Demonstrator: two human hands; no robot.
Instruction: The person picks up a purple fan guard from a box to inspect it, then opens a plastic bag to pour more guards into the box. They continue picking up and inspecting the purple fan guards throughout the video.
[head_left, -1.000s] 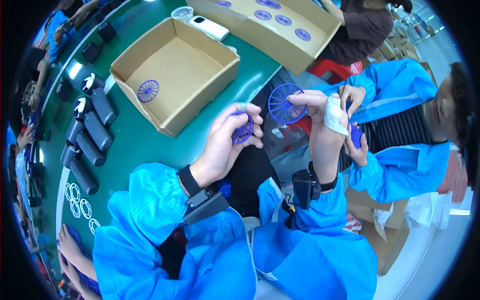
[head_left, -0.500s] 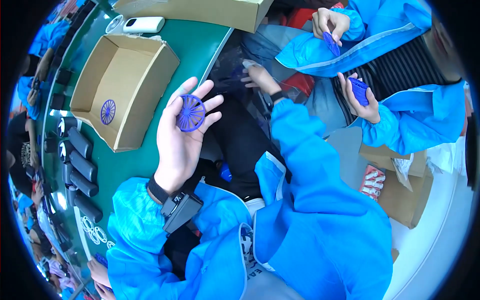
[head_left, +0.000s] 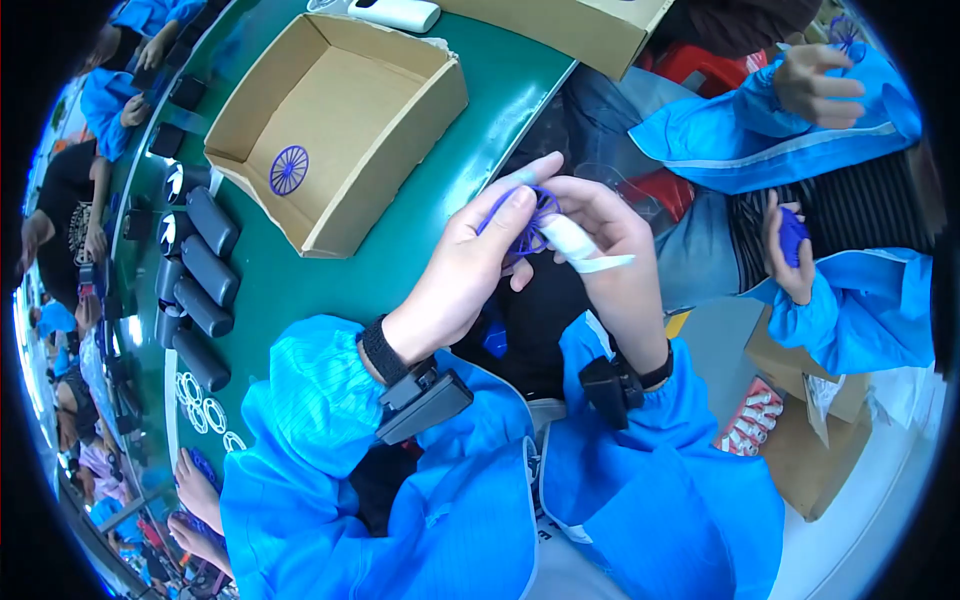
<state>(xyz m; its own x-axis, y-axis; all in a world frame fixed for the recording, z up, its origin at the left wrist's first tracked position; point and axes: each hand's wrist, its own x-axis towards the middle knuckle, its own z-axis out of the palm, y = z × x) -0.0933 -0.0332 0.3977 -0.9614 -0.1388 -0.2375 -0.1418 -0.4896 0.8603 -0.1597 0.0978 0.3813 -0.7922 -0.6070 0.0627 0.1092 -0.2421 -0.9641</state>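
Note:
A purple round spoked grille [head_left: 527, 238] is held up in front of me, tilted. My left hand [head_left: 468, 255] pinches its left side, thumb on the near face. From the other side my right hand [head_left: 622, 235] closes on its right edge, fingers curled behind it. A white wrap [head_left: 573, 243] covers the right thumb, its loose end sticking out; the thumb itself is hidden. Another purple spoked grille [head_left: 289, 170] lies inside an open cardboard box [head_left: 368, 190] on the green table, beyond my left hand.
Dark grey cylindrical pieces [head_left: 208, 305] and white rings [head_left: 214, 414] line the table's left side. Another cardboard box [head_left: 560, 30] stands at the far edge. At the right a co-worker's hand [head_left: 790, 250] holds purple pieces. A carton [head_left: 815, 450] sits low at the right.
My right hand has come up from beside the co-worker's leg to the grille. My left hand has turned from palm-up to pinching it. The view has shifted, too.

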